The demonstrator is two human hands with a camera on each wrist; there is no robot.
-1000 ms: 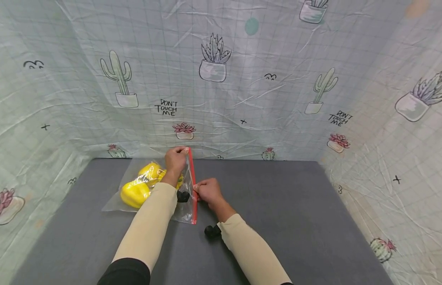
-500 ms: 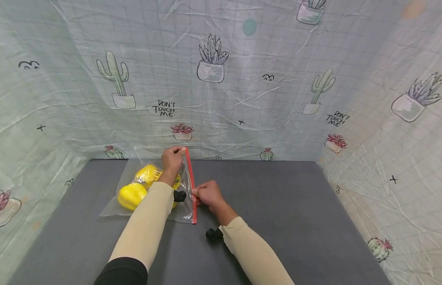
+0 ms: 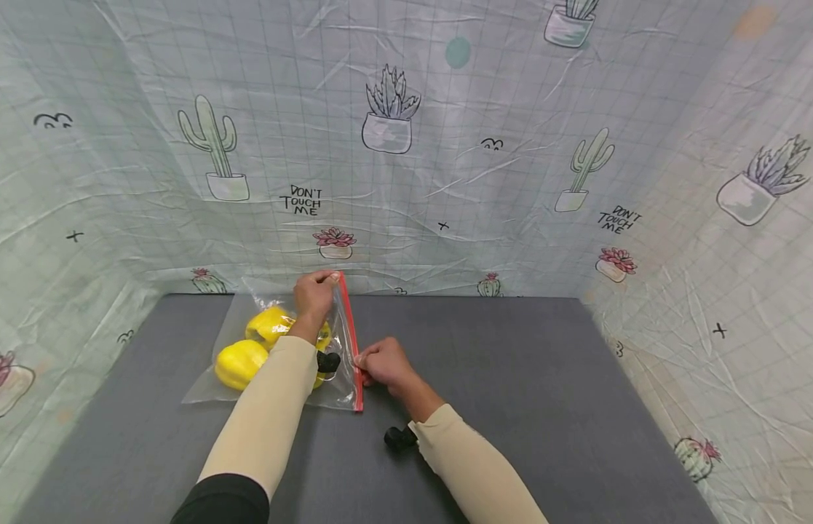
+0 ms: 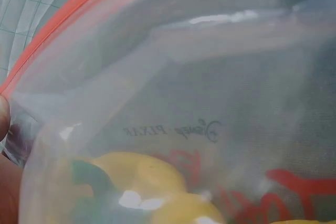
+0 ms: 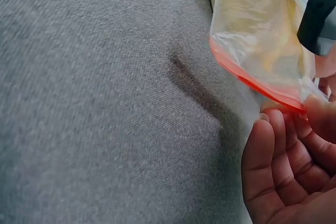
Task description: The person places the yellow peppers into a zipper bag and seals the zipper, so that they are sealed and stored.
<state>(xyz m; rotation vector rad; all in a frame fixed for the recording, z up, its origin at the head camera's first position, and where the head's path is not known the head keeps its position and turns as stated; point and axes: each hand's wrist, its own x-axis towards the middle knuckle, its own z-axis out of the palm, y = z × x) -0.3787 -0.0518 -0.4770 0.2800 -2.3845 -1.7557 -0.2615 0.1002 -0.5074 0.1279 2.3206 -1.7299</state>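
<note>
A clear zip bag [image 3: 340,382] with a red zip strip along its right edge lies on the table in the head view. Inside it are yellow bell peppers [image 3: 241,364]; a green stem [image 4: 92,182] shows through the plastic in the left wrist view. My left hand [image 3: 313,298] pinches the strip's far corner, its forearm crossing over the bag and hiding part of the peppers. Lower along the strip, my right hand [image 3: 386,364] pinches the red edge between thumb and forefinger; the right wrist view shows its other fingers curled beneath.
The grey table [image 3: 498,393] runs up to a cactus-print cloth [image 3: 445,182] that hangs at the back and both sides. A black wrist camera [image 3: 399,438] juts from the right sleeve, another [image 3: 328,362] from the left, over the bag.
My right hand has slid slightly down along the red strip, toward its near end. The left hand still pinches the far corner. The whole head view has shifted a little.
</note>
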